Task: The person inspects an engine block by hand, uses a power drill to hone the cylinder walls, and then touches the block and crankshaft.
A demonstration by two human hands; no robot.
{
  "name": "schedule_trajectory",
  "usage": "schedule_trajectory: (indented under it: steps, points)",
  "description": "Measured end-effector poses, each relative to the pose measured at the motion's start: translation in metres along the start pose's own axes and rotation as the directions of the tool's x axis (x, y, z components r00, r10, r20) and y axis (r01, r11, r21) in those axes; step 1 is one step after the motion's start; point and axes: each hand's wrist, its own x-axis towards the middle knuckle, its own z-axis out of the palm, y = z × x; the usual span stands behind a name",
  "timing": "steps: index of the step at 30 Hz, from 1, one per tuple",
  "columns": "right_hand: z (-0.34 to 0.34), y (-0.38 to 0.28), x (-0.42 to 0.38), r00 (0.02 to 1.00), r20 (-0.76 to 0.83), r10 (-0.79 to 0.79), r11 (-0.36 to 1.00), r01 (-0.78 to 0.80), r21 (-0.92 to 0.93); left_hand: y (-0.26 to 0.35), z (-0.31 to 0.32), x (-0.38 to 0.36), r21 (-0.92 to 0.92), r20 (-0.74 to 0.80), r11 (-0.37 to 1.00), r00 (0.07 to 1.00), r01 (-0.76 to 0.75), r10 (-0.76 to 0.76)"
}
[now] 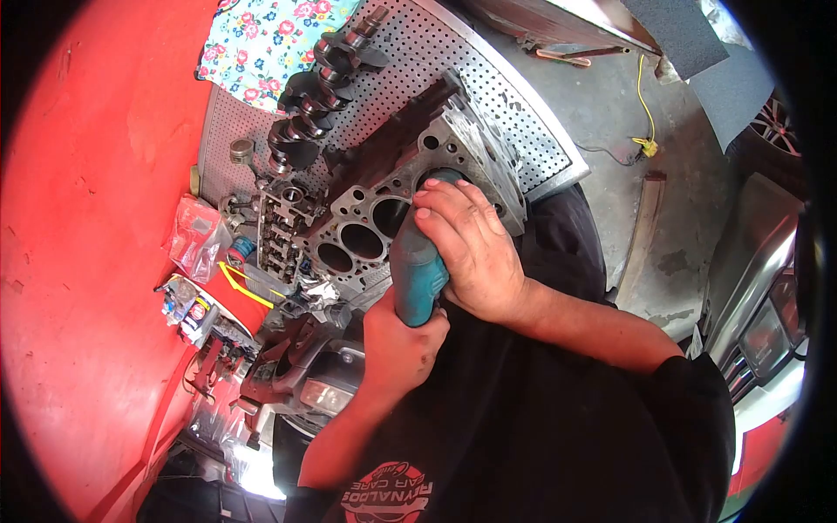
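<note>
A teal power tool [417, 281] is held over the engine block [405, 170], by a half-hidden bore — grip clamped in the left hand's [399, 344] curled fingers, head covered by the right hand [471, 244], fingers curved close together on it (for steadying, presumably). The crankshaft [307, 98] is laid alongside on the perforated bench [418, 44] — likely so the block's top is left accessible.

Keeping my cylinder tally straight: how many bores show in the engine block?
4, in one row on the engine block: the leftmost bore, second bore, third bore beside the power tool, and fourth bore, mostly hidden by the right hand.
</note>
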Motion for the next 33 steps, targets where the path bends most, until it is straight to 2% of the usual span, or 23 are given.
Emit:
schedule_trajectory:
  steps: [8,17,23,28,31,33]
  points:
    - [-0.001,0.004,0.002,1.000,0.012,0.016,0.996,-0.014,-0.087,0.001,0.002,0.008,-0.001,0.000,1.000,1.000,-0.015,0.015]
    - [0.003,0.010,0.004,0.999,-0.018,0.028,0.999,-0.028,-0.017,0.007,0.000,0.013,0.004,0.020,1.000,0.999,-0.031,0.031]
    - [0.003,0.010,0.001,1.000,-0.014,0.018,0.999,-0.019,-0.039,0.009,0.000,0.014,-0.024,0.019,0.999,1.000,-0.023,0.023]
    - [0.009,0.013,-0.005,0.997,-0.057,-0.050,0.998,0.052,0.029,0.007,0.001,0.014,-0.046,0.028,0.999,1.000,0.006,-0.004]
    - [0.013,0.016,-0.006,0.994,-0.079,-0.077,0.996,0.081,0.036,0.008,0.001,0.015,-0.120,0.048,0.991,0.997,0.060,-0.055]
    - [0.015,0.016,-0.006,0.994,-0.077,-0.073,0.997,0.075,0.033,0.003,0.000,0.017,-0.100,0.046,0.995,0.999,0.030,-0.025]
